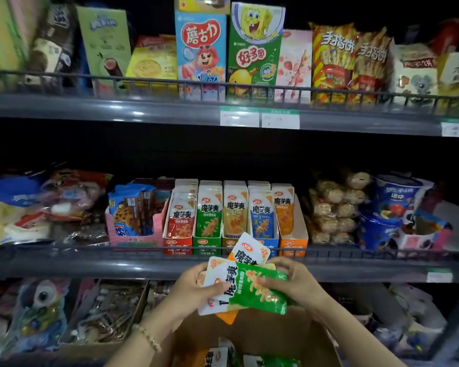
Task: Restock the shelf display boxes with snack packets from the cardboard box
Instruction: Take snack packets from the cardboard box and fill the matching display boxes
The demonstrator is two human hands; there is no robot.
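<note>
Snack packets: a small fanned bundle of snack packets (245, 282) is held in the lower centre of the frame, just in front of the middle shelf's rail and above the cardboard box.
Top of bundle: a green packet (259, 291) lies sideways in front; an orange packet (249, 251) sticks up behind it, and white-ended ones sit underneath.
Handling: probably light, thin and soft. The glossy film looks slippery, so loose packets could slide out of the fan. They will likely bend, not break.
Where to hold: best pinched flat across the sealed white ends or the long edges, one flavour at a time, squared up before sliding in upright.
Left hand (194, 286): holds the bundle's left side, thumb across the white end and fingers beneath.
Right hand (296, 282): grips the green end, thumb on top and fingers curled behind.
Cardboard box (265, 331): open, bottom centre of the frame, directly below the hands; more packets (217, 358) lie inside.
Display boxes (235, 243): five in a row at the centre of the middle shelf, red, green, tan, blue and orange, each looking nearly full of upright packets.
Matching slots: the green display box (207, 243) stands second from the left, the orange display box (293, 243) at the right end.
Shelf rail (90, 251): a low dark wire rail runs along the front, so packets must be lifted over it.
Neighbours: cookie packs (133, 210) left of the row, round rice cakes (334, 207) to its right.
</note>
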